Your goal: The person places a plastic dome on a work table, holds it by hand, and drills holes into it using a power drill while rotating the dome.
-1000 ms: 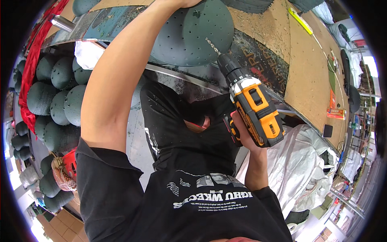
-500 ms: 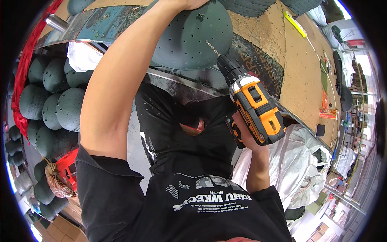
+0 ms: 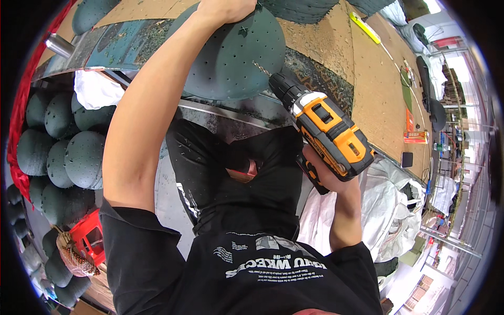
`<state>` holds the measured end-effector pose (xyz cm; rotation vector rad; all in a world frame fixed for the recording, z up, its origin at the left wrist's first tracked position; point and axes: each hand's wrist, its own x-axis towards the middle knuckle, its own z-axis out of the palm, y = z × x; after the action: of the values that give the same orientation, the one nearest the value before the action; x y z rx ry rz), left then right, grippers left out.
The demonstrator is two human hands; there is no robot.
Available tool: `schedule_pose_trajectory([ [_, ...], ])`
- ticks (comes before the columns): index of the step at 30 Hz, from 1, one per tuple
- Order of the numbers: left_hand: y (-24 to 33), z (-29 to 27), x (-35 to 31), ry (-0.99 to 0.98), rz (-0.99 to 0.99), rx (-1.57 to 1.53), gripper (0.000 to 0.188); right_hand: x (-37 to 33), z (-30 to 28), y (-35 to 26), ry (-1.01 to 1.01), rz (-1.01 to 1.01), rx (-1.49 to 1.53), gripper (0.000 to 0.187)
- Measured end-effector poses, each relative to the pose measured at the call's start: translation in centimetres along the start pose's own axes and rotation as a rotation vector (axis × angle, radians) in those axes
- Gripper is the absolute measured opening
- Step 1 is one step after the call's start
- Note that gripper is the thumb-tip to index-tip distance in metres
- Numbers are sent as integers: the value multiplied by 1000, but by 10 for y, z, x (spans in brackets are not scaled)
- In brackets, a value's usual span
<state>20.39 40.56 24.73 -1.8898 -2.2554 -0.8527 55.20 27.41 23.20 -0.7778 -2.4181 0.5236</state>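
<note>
A dark green, dome-shaped piece (image 3: 231,68) dotted with small holes leans at the bench edge in front of me. At its upper part my left hand (image 3: 231,8) is closed over it, fingers partly cut off by the frame's top. My right hand (image 3: 328,173) grips the handle of an orange and black cordless drill (image 3: 331,131). The twist bit (image 3: 261,68) points up and left, with its tip in front of the dome's right half; whether it touches the surface I cannot tell. A star-shaped mark (image 3: 243,31) shows on the dome above the tip.
Green domes (image 3: 84,157) are stacked at left beside a red stool (image 3: 88,233). A metal cylinder (image 3: 60,45) and green shavings lie on the bench. To the right are a yellow cutter (image 3: 365,27), a phone (image 3: 407,159) and a white sack (image 3: 388,215).
The whole view has shifted, so the dome and bench appear lower and further left. More of my left hand shows. The drill keeps about the same place against the dome.
</note>
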Motion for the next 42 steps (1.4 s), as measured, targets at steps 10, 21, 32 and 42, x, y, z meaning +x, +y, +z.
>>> schedule_pose_trajectory([
  [10,0,-4,-4,2,-28,-28,36,31,-31,-12,-141,-201,-176,31],
  [21,-2,-12,-2,18,-23,-57,34,78,3,-16,-148,129,232,38],
  [32,3,-6,0,21,-13,-25,36,10,-35,10,-118,-132,-97,41],
  [42,2,3,-2,66,40,-23,38,12,-38,90,320,468,497,36],
])
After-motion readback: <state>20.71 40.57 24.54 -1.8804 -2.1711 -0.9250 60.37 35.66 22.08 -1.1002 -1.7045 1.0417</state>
